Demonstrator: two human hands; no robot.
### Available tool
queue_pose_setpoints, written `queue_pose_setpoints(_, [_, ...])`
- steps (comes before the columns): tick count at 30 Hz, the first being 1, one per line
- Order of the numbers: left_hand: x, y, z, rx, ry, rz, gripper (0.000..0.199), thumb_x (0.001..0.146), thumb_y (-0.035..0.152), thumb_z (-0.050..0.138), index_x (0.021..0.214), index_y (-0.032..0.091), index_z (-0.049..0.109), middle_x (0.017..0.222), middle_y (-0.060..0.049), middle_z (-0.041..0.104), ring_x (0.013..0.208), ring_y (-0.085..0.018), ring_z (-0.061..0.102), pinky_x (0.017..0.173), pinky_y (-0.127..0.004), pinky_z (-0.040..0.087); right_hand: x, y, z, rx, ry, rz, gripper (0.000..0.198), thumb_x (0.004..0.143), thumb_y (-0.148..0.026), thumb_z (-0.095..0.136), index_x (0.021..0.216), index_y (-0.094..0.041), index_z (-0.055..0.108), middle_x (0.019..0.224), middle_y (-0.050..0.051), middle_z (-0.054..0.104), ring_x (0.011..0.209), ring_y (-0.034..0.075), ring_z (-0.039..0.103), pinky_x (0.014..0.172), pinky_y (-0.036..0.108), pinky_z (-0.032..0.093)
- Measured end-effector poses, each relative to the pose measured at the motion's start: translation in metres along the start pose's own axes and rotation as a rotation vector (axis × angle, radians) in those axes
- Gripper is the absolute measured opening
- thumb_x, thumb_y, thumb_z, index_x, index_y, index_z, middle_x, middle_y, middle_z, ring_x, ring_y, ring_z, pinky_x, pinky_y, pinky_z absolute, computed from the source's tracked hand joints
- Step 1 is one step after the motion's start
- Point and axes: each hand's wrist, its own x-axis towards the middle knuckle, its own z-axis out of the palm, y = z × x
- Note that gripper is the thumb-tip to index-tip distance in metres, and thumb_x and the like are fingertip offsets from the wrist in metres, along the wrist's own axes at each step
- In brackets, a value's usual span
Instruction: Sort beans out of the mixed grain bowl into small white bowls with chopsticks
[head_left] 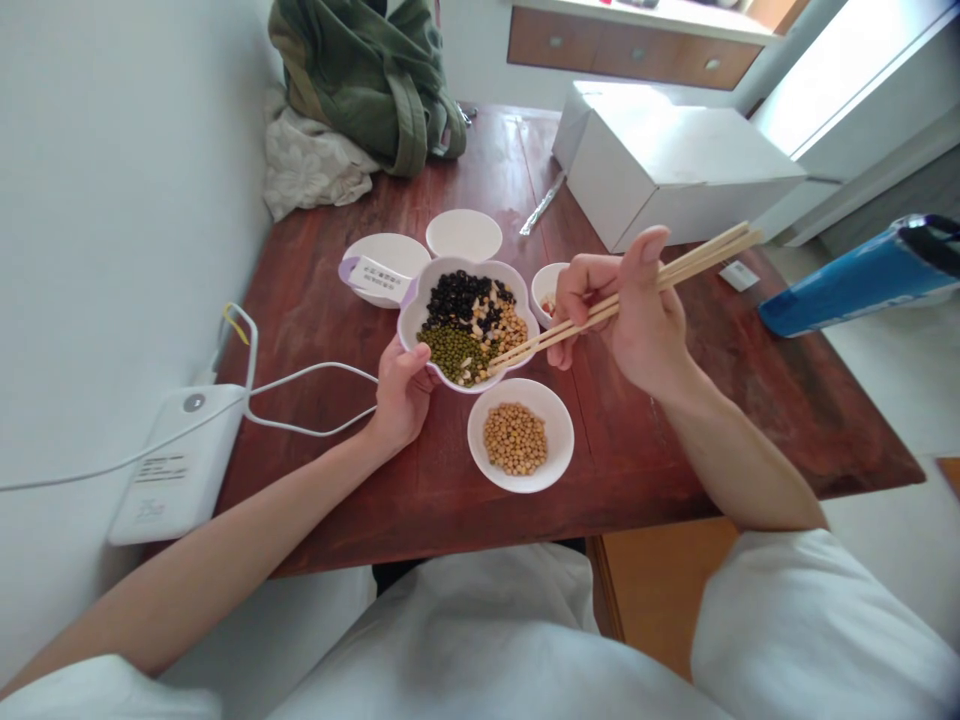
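My left hand (405,393) is closed on the near left rim of a flower-shaped bowl (529,283). Black beans (456,298), green mung beans (454,352), yellow soybeans (513,325) and some pale pieces lie mixed inside it. In my right hand (626,310) is a pair of wooden chopsticks (705,256), gripped with the thumb raised. Their tips reach into the flower-shaped bowl at its near right, among the beans. Just below stands a white bowl of soybeans (515,440). Partly hidden behind my right fingers is a small bowl (546,283) with a few light pieces.
Two white bowls (465,235) stand behind, one with a labelled purple handle lying on it. A white box (675,170), a blue bottle (855,280) and a green bag (367,80) surround the work area. A white cable (315,368) runs left to a power bank (180,465).
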Motion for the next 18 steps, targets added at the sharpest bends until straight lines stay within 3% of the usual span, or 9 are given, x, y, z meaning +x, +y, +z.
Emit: queue_pose_setpoints(18, [0.000,0.001,0.002,-0.012,-0.010,-0.006,0.044,0.086,0.047,0.085,0.122,0.023,0.077,0.120,-0.010,0.087,0.126,-0.038,0.082,0.102,-0.048,0.071,0.018,0.013,-0.011,0.112,-0.066,0.092,0.084,0.089,-0.106,0.054,0.062,-0.026,0.057,0.054,0.000,0.053,0.047,0.019,0.066,0.040,0.030,0.053])
